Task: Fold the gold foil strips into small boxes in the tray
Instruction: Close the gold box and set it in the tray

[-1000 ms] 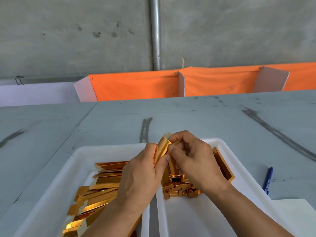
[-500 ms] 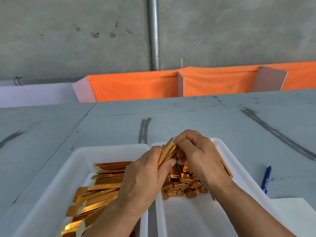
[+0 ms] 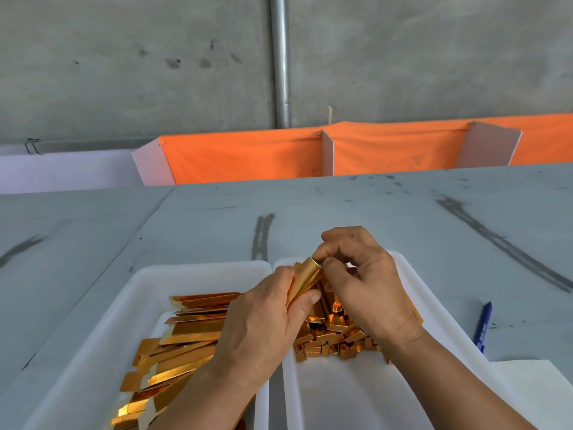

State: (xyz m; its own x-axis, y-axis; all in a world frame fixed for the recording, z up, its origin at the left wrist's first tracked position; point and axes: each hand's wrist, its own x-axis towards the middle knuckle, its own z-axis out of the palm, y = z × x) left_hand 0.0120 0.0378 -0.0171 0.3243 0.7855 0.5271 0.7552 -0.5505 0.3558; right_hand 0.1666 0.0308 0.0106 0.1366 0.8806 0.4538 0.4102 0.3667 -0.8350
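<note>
Hands meet above the inner walls of your two white trays. Your left hand [image 3: 263, 318] pinches the lower part of one gold foil strip [image 3: 305, 279] between thumb and curled fingers. Your right hand [image 3: 369, 283] grips the strip's far end with thumb and forefinger, the other fingers curled loosely beneath. The strip stands tilted and is bent into a curve at the top. How far it is folded lower down I cannot tell, since your left palm hides it.

In the left tray [image 3: 198, 270] lies a loose heap of flat strips [image 3: 186, 346], mostly running left to right. In the right tray [image 3: 443, 318] a pile of small folded boxes [image 3: 335, 339] sits in the far half, partly under your right wrist. On the grey table [image 3: 341, 212], right of that tray, a blue pen [image 3: 483, 327] lies with its near end just beside a white sheet [image 3: 533, 392].
</note>
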